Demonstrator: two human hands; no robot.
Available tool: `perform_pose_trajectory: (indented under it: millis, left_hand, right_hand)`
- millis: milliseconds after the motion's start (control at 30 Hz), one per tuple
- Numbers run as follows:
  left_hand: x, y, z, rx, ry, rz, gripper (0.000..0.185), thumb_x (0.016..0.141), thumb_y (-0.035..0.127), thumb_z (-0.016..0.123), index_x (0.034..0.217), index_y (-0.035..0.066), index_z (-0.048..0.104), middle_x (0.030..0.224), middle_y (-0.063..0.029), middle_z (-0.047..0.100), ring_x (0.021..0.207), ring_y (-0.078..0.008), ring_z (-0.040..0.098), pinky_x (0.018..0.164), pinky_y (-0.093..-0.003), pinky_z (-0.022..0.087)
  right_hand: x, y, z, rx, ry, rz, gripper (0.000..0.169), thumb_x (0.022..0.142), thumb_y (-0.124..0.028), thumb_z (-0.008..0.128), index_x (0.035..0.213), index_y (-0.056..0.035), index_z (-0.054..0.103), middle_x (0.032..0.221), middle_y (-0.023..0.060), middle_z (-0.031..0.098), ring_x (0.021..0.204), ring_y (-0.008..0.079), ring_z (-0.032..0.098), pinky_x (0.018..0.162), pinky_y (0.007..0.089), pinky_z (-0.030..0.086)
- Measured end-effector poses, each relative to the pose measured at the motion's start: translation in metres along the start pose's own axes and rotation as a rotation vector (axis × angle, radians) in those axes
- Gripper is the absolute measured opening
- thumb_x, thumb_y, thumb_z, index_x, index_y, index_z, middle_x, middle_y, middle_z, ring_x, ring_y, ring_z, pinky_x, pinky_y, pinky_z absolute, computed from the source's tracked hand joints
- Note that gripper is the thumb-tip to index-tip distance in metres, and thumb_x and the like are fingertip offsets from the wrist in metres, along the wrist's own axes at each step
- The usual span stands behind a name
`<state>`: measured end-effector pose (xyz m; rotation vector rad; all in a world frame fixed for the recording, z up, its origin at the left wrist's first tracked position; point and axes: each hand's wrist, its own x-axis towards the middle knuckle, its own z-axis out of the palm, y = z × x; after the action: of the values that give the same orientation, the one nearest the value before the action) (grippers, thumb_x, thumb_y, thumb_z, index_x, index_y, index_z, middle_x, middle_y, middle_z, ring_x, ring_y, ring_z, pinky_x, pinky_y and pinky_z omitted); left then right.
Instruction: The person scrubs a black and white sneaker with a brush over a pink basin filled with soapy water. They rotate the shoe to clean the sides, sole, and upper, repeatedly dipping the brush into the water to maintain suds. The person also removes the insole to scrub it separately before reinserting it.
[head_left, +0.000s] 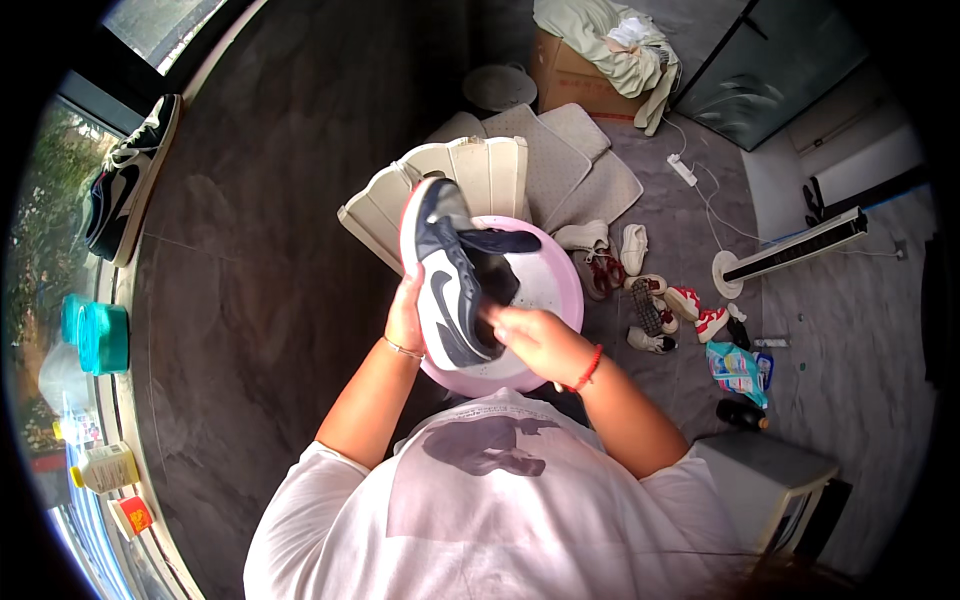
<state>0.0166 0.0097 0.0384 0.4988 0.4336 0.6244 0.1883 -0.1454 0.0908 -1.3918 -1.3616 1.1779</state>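
Note:
My left hand (405, 319) grips a navy, white and grey Nike sneaker (444, 296) by its sole side, tilted above a pink basin (568, 281). The toe points away from me, and the dark tongue (501, 241) is folded out over the basin. At the shoe's collar is my right hand (532, 337); its blurred fingertips reach the heel opening, and whether they pinch anything is hidden. Whitish liquid with specks shows in the basin. Behind the shoe stands a cream slatted plastic piece (472, 172).
A matching sneaker (133, 180) leans on the window sill at left, near a teal container (103, 339) and a white bottle (109, 466). Several shoes (634, 249) lie on the floor at right. Beyond are grey mats (540, 161), a cardboard box (577, 86), a tower fan (795, 251) and a power strip (682, 170).

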Motion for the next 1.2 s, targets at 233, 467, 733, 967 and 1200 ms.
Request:
perform_pose_trajectory:
  millis: [233,467,733,967,1200]
  left_hand:
    - [-0.005,0.038,0.022,0.356,-0.099,0.051,0.084,0.085,0.043,0.071,0.148,-0.001,0.038,0.128,-0.0133,0.06,0.111,-0.0215,0.063,0.095,-0.034,0.052]
    - [0.0,0.041,0.026,0.32,-0.144,0.042,0.071,0.086,0.046,0.07,0.134,-0.002,0.051,0.113,-0.0141,0.068,0.097,-0.0229,0.069,0.085,-0.0337,0.058]
    - [0.003,0.019,0.023,0.133,-0.032,0.086,0.069,0.09,0.049,0.068,0.134,-0.001,0.049,0.112,-0.0135,0.067,0.1,-0.0232,0.068,0.086,-0.0347,0.057]
    - [0.003,0.004,0.022,0.265,-0.096,0.075,0.076,0.09,0.039,0.072,0.145,-0.001,0.039,0.129,-0.0121,0.059,0.116,-0.0224,0.061,0.099,-0.0365,0.05]
    - [-0.003,0.015,0.04,0.368,-0.113,0.206,0.087,0.089,0.04,0.073,0.152,0.0,0.029,0.135,-0.0124,0.054,0.12,-0.023,0.057,0.101,-0.036,0.048]
  right_hand:
    - [-0.004,-0.033,-0.053,0.409,-0.557,0.628,0.05,0.105,-0.014,0.045,0.155,-0.0133,0.041,0.068,-0.0066,0.027,0.055,0.0052,0.021,0.047,0.0224,0.023]
    - [-0.016,-0.005,-0.043,1.024,-0.503,0.544,0.054,0.105,-0.014,0.047,0.158,-0.0154,0.034,0.066,-0.006,0.039,0.048,0.0027,0.03,0.048,0.0227,0.03]
    - [-0.017,0.014,-0.001,1.057,-0.332,0.355,0.034,0.108,-0.016,0.045,0.141,-0.016,0.045,0.067,-0.0061,0.038,0.047,0.0046,0.031,0.05,0.0254,0.032]
    - [-0.018,0.003,-0.014,1.05,-0.263,0.409,0.019,0.109,-0.02,0.044,0.125,-0.0127,0.05,0.067,-0.0054,0.037,0.048,0.0053,0.032,0.051,0.0258,0.035]
    - [-0.026,-0.006,-0.012,1.223,-0.28,0.464,0.024,0.109,-0.027,0.044,0.132,-0.0229,0.05,0.069,-0.005,0.034,0.049,0.0067,0.03,0.052,0.0272,0.032]
